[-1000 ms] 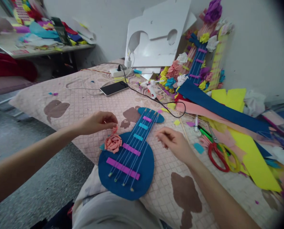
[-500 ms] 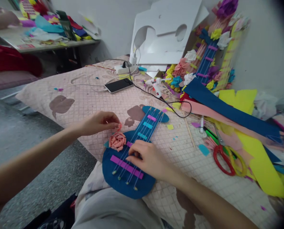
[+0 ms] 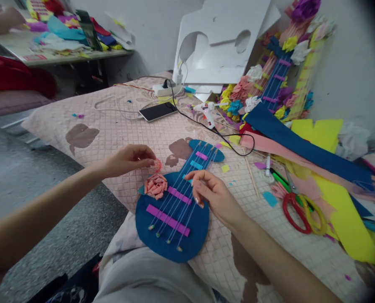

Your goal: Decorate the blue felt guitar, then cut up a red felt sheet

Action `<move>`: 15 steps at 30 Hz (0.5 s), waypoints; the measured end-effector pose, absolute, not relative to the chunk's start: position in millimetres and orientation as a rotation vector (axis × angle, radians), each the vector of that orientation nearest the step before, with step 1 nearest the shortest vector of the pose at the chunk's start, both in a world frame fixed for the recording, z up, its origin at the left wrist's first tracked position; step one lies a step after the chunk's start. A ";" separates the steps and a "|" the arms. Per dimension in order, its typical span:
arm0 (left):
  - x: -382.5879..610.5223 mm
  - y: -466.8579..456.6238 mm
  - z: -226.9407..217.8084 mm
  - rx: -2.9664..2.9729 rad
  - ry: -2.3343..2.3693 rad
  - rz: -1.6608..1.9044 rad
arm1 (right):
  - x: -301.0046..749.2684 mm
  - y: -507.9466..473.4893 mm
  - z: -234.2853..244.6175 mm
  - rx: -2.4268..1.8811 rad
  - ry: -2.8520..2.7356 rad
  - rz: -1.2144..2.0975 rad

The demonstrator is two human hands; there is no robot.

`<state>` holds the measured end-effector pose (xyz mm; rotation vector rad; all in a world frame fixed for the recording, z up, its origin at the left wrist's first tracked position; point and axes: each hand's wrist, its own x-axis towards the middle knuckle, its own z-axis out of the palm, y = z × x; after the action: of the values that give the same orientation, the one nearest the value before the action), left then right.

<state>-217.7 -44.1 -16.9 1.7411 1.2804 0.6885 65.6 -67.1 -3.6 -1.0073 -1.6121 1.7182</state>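
The head view shows, far off on the left, a pale table (image 3: pixel 77 58) with a big messy heap of coloured paper (image 3: pixel 61 35). Nearer, a pale pink checked cloth (image 3: pixel 114 132) with brown leaf shapes covers the table where the person sits.

The left hand (image 3: pixel 131 162) is up over this cloth. Its thumb and fingertips are close together, and they pinch a small, thin pink curl (image 3: pixel 157 165). Just below the curl, a round pink paper flower (image 3: pixel 156 186) sits on the top left edge of a flat blue toy guitar (image 3: pixel 171 205).

Behind the left hand, a flat phone (image 3: pixel 158 111) with a black screen lies on the cloth, with a white wire next to it. The blue guitar lies flat near the person's lap, and its neck points away and to the right. It has thin pale strings with purple and light blue bars.

Past the guitar is a white glue gun (image 3: pixel 209 115) with a black cord. The right hand (image 3: pixel 218 197) is over the guitar's right side. Its fingers are bent and loose, with some space between finger and thumb.

Farther right are scissors (image 3: pixel 297 196) with red and yellow handles, a long dark blue paper strip (image 3: pixel 307 139) and a bright yellow paper strip (image 3: pixel 348 223).
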 end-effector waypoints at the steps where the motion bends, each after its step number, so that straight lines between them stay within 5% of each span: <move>1: -217.7 -44.0 -16.8 1.740 1.285 0.691 | 66.5 -67.5 -3.0 -1.018 -1.606 1.741; 10: -213.4 -43.4 -15.0 1.720 1.276 0.729 | 38.7 -96.2 -8.3 -1.116 -2.484 0.915; 15: -214.3 -44.0 -15.7 1.705 1.274 0.751 | 38.9 -92.6 -9.5 -1.094 -2.435 1.007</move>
<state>-214.3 -44.0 -15.7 1.7052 1.2743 0.7513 38.9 -92.6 -9.5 -1.0935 -2.4348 1.0071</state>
